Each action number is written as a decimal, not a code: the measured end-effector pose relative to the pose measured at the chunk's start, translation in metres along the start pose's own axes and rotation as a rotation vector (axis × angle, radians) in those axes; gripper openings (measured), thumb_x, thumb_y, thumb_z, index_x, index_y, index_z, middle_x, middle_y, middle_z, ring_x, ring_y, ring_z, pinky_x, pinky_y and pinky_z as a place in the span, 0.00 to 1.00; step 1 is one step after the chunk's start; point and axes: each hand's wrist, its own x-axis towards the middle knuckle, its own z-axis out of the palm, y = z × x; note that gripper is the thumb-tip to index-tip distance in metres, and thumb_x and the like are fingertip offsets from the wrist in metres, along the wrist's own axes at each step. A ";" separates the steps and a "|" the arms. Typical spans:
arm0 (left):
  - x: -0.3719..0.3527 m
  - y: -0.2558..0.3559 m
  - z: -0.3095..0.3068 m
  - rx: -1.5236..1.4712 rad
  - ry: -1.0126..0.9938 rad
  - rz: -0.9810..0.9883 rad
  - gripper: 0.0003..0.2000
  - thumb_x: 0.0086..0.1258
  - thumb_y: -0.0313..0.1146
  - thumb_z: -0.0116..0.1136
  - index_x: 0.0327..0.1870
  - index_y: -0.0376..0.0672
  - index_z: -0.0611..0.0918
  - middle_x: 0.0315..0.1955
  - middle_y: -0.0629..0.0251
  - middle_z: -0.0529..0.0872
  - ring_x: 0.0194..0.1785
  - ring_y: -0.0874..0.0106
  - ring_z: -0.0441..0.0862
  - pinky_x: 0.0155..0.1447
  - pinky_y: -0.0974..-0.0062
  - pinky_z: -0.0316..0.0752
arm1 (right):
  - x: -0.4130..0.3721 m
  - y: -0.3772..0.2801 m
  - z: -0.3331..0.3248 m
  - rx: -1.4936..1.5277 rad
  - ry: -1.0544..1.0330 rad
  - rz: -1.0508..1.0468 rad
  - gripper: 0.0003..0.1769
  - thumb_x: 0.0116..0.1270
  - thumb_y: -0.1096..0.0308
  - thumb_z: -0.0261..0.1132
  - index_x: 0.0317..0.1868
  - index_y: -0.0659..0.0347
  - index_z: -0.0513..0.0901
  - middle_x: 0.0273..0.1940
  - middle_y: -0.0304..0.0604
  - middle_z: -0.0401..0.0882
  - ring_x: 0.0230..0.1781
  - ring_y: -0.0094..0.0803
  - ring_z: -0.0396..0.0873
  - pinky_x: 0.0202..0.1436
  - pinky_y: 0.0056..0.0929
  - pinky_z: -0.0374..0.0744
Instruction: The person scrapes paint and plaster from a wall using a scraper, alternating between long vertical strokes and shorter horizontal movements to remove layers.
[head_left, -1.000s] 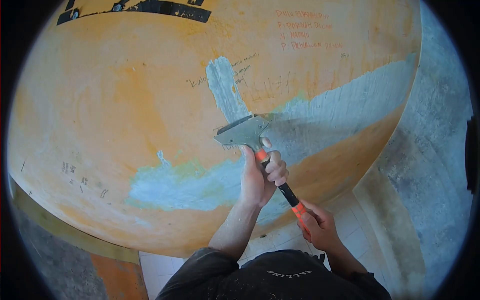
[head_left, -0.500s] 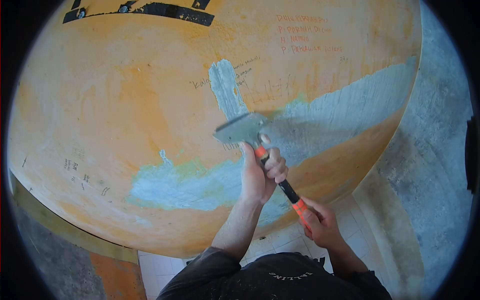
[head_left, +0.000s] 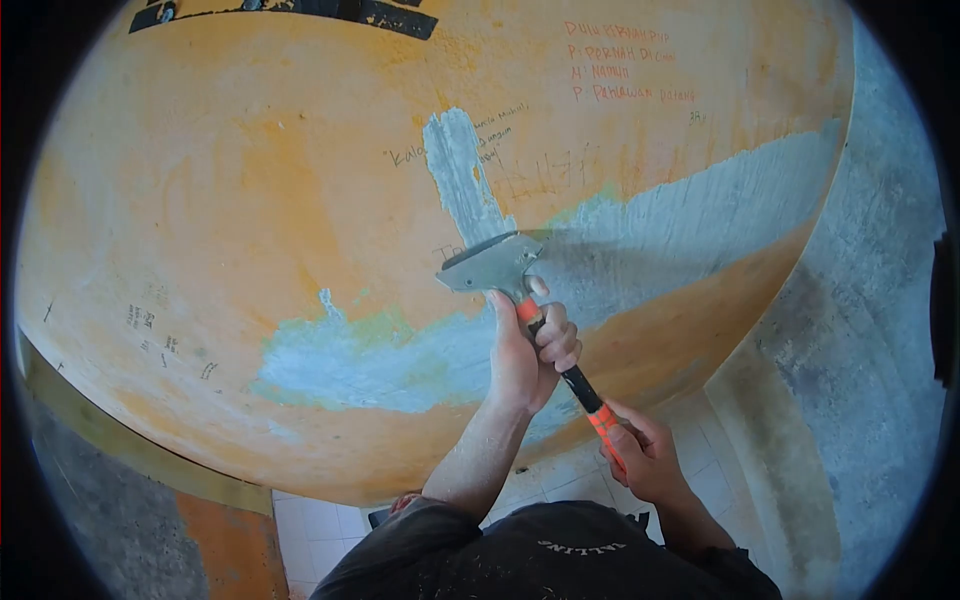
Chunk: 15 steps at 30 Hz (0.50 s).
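A wide-bladed scraper point(head_left: 497, 264) with an orange-and-black handle lies slantwise across the middle of the view. Its blade edge is at the lower end of a bare grey strip point(head_left: 460, 165) in the orange painted wall point(head_left: 250, 200). My left hand point(head_left: 530, 355) wraps the handle just below the scraper head, thumb up along the neck. Lower down, my right hand point(head_left: 645, 455) grips the orange end of the handle. The palm sides of both grips are partly hidden.
Larger grey-blue bare patches point(head_left: 370, 370) spread left and right of the scraper. Orange handwriting point(head_left: 620, 65) and black marks cover parts of the curved wall. White floor tiles point(head_left: 320, 540) show below, and a bluish grey surface point(head_left: 870, 300) lies on the right.
The scraper has slid slightly down the wall, and the bare strip above its blade shows longer. Both hands keep their grip. The view has shifted a little.
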 end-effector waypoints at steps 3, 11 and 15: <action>0.011 0.009 0.011 -0.023 -0.058 0.030 0.25 0.79 0.63 0.27 0.51 0.53 0.72 0.19 0.78 0.57 0.19 0.83 0.53 0.23 0.81 0.53 | 0.007 -0.020 0.003 0.008 -0.013 -0.030 0.25 0.77 0.66 0.54 0.70 0.66 0.68 0.22 0.30 0.69 0.18 0.13 0.61 0.21 0.17 0.62; 0.014 0.012 0.015 -0.004 -0.038 0.033 0.26 0.79 0.64 0.27 0.51 0.53 0.72 0.18 0.79 0.56 0.18 0.83 0.51 0.22 0.82 0.53 | 0.007 -0.031 0.006 -0.002 -0.015 -0.011 0.25 0.78 0.66 0.54 0.71 0.66 0.68 0.22 0.30 0.68 0.18 0.13 0.62 0.22 0.16 0.62; 0.009 0.008 0.012 -0.015 -0.005 0.020 0.26 0.78 0.65 0.27 0.50 0.54 0.72 0.18 0.79 0.56 0.18 0.83 0.52 0.22 0.81 0.53 | 0.003 -0.018 0.003 -0.055 -0.001 -0.030 0.25 0.78 0.66 0.54 0.71 0.66 0.68 0.22 0.30 0.68 0.18 0.13 0.61 0.22 0.16 0.62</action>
